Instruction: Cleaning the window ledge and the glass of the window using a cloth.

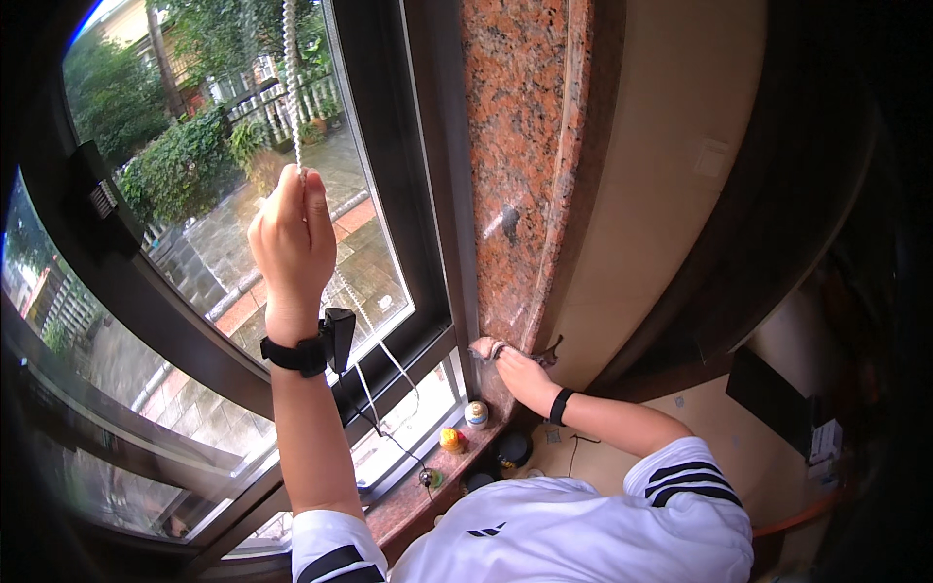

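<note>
My left hand [293, 233] is raised in front of the window glass [219, 167], its fingers pinched around a white beaded blind cord [291, 80]. Below that hand the cord [389, 357] continues as a loop towards the sill. To the right, my right hand [523, 375] rests on the speckled red granite sill [514, 131] with a bunched grey-brown cloth [490, 348] under its fingers. Part of the cloth is hidden by the hand. A wet, shiny streak and a dark spot [509, 218] show on the granite farther along.
On the near sill stand a white jar [476, 414], a small orange-yellow object [452, 439] and a small round item [428, 477] beside a thin dark cable. The dark window frame [386, 160] borders the sill. A black round container [513, 450] sits below the sill's edge.
</note>
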Demonstrator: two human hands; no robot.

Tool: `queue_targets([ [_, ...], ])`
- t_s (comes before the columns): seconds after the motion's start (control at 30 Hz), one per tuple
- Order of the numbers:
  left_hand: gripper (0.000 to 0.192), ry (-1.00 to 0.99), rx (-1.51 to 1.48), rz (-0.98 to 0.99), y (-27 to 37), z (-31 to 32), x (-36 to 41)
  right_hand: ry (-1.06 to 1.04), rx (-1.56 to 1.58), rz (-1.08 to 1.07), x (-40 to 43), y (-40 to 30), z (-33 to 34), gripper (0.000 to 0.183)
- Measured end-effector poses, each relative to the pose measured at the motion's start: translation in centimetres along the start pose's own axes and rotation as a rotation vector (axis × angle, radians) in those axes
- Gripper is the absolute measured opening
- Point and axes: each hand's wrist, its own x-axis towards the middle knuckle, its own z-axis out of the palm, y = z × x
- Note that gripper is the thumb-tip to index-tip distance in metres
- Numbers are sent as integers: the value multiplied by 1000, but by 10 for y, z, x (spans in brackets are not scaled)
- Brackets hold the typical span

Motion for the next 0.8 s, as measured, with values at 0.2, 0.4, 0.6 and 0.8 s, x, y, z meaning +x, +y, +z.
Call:
queue_targets([
  [0.2, 23, -40, -55, -72, 11, -10, 8, 109, 24, 78, 4, -4, 0, 34],
  [0.4, 45, -27, -280, 33, 47, -53, 3, 141, 71, 91, 5, -8, 7, 32],
  [0.6, 81, -214, -767, 280, 170, -125, -12, 184, 87, 114, -3, -4, 23, 27],
  [0.8, 79, -217, -730, 277, 207, -171, -11, 166, 132, 110, 8, -16, 38, 30],
])
